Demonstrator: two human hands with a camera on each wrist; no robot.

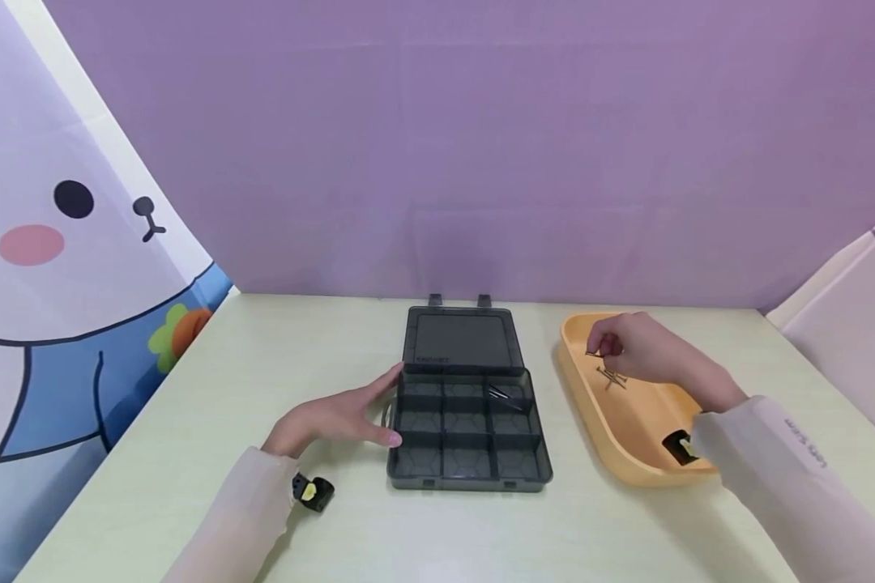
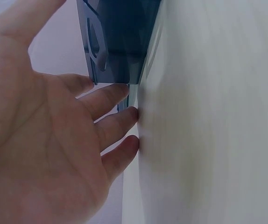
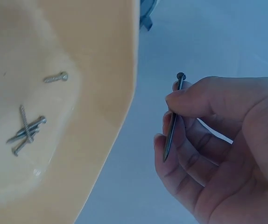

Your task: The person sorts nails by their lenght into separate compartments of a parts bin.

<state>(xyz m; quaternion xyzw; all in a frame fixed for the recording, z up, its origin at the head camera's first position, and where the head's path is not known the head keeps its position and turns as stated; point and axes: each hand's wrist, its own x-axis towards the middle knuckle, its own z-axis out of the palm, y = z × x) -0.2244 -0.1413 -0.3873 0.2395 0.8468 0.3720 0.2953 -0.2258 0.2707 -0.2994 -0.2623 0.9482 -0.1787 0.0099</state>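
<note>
Thumb and fingertips of my right hand (image 1: 638, 348) pinch a nail (image 3: 172, 130), its head up and its point down in the right wrist view. The hand is above the far part of an orange tray (image 1: 591, 405). Inside that tray lie several loose screws (image 1: 612, 377), some of them crossed in a small pile. My left hand (image 1: 335, 417) rests at the left side of a dark see-through compartment box (image 1: 470, 484), thumb and fingers spread along its wall. Several dark nails (image 1: 505, 396) lie in the box's far right compartment.
The box's lid (image 1: 461, 336) is folded back flat on the far side, its two latches toward the purple backdrop (image 1: 467, 162). A pale table (image 1: 335, 534) carries everything. The tray's raised rim stands to the right of the box, with a strip of tabletop between them.
</note>
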